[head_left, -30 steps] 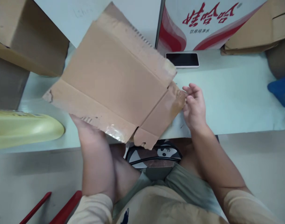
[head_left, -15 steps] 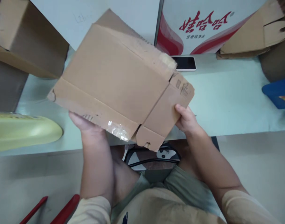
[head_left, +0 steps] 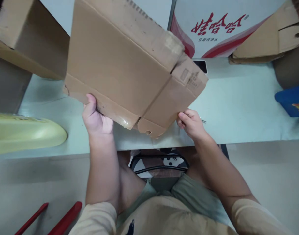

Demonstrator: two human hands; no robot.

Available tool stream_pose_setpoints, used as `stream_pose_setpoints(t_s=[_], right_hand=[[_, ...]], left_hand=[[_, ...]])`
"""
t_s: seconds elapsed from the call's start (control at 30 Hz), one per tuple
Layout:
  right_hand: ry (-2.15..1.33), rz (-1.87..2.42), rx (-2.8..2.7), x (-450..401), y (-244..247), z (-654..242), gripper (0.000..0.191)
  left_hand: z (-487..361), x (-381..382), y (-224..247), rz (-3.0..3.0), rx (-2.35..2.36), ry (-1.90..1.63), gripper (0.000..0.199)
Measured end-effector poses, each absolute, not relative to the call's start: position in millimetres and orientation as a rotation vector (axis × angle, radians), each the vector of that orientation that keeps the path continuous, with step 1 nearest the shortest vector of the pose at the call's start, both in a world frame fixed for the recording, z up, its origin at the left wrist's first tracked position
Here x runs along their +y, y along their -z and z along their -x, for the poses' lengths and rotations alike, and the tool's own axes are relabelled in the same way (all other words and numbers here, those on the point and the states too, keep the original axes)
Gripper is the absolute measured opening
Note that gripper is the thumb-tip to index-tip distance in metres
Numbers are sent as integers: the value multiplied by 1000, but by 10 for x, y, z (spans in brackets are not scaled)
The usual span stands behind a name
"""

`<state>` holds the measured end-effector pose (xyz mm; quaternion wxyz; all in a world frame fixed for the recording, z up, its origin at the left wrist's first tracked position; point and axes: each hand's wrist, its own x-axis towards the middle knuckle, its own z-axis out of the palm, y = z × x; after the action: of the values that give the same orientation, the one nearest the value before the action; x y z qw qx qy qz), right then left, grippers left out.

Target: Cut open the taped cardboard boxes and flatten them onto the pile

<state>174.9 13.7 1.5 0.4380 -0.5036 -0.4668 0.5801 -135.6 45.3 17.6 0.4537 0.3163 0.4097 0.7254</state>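
A flattened brown cardboard box (head_left: 120, 62) is held tilted above the table, its creased panels facing me. Clear tape shines on its lower edge, and small print marks a flap at the right. My left hand (head_left: 97, 117) grips the lower left edge, thumb on the near face and the other fingers hidden behind. At the lower right flap, my right hand (head_left: 190, 122) pinches the edge between thumb and curled fingers. A thin pointed object (head_left: 203, 121) sticks out beside the right hand; I cannot make out what it is.
On the pale green table (head_left: 237, 107) stand a yellow-green plastic container (head_left: 29, 135) and a brown carton (head_left: 41, 42) at left. A white-and-red carton (head_left: 220, 29), a phone-like device (head_left: 201, 66), folded cardboard (head_left: 257, 42) and a blue bin (head_left: 291, 99) are at the back and right.
The cardboard box has moved up and away from me and turned somewhat. My left thumb now shows on its near face. The right hand has shifted slightly left along the flap.
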Motion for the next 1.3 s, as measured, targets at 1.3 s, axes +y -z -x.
stream_pose_setpoints(t_s=[1.3], right_hand=[[-106, 2006, -607, 1500, -1129, -3960, 43]], left_hand=[[764, 496, -551, -524, 1144, -1504, 36]])
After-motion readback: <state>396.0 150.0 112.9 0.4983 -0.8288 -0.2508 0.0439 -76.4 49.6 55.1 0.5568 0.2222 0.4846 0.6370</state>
